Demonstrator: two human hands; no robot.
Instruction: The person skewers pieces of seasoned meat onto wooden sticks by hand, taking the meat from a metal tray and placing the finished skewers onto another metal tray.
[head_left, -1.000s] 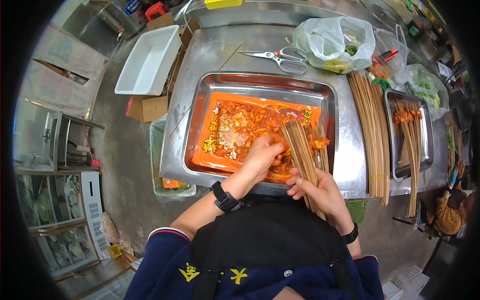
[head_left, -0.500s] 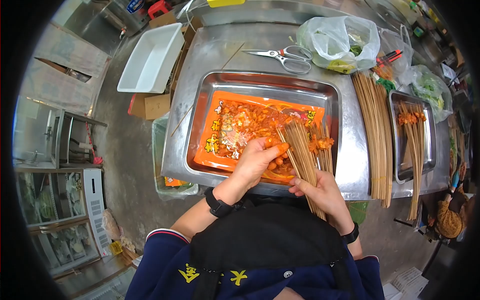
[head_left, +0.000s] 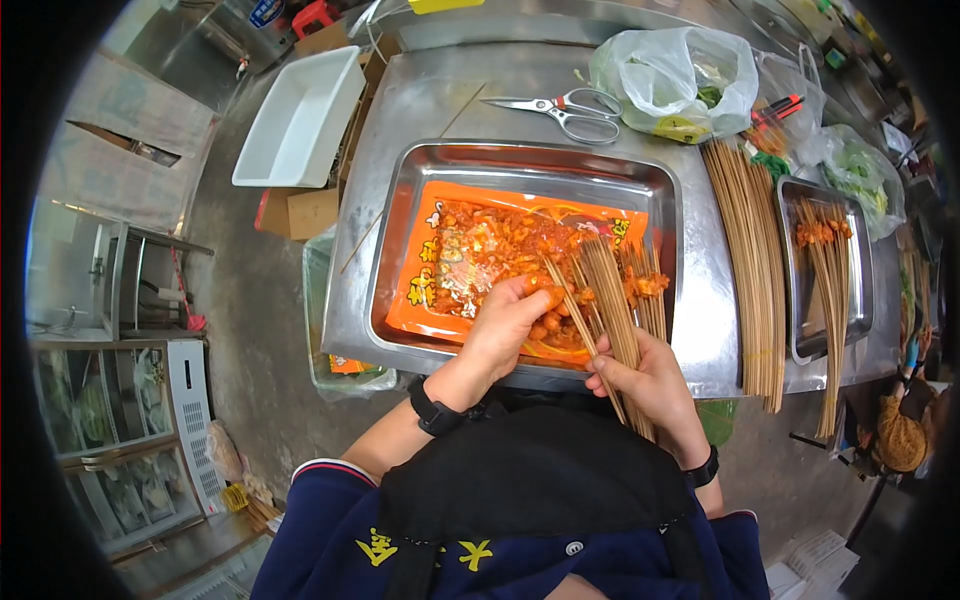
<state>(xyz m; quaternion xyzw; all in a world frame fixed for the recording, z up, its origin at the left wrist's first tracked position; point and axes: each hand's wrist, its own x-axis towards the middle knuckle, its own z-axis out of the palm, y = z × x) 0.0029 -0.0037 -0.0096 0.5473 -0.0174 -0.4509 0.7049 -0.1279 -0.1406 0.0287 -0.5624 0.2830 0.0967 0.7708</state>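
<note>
My right hand [head_left: 645, 380] is closed around a bundle of bamboo skewers [head_left: 612, 300], one of them angled apart from the rest toward my left hand. My left hand [head_left: 500, 325], fingers reddened with sauce, pinches a small piece of marinated meat by that skewer's tip; the fingers partly hide it. Beneath both hands is an orange packet [head_left: 410, 290] of red-sauced meat [head_left: 500, 235], laid in a steel tray [head_left: 530, 155]. Skewers with meat on their ends [head_left: 648, 285] rest at the tray's right side, beyond my right hand.
Scissors [head_left: 560, 108] lie behind the tray. To the right are a long bundle of bare skewers [head_left: 745, 270] and a smaller steel tray [head_left: 862, 290] with meat skewers [head_left: 825, 250]. Plastic bags of greens [head_left: 675, 85] stand at the back; a white tub [head_left: 300, 120] sits left.
One skewer has separated from the bundle and tilted left toward my left hand. My left hand has shifted slightly left; my right hand still grips the bundle.
</note>
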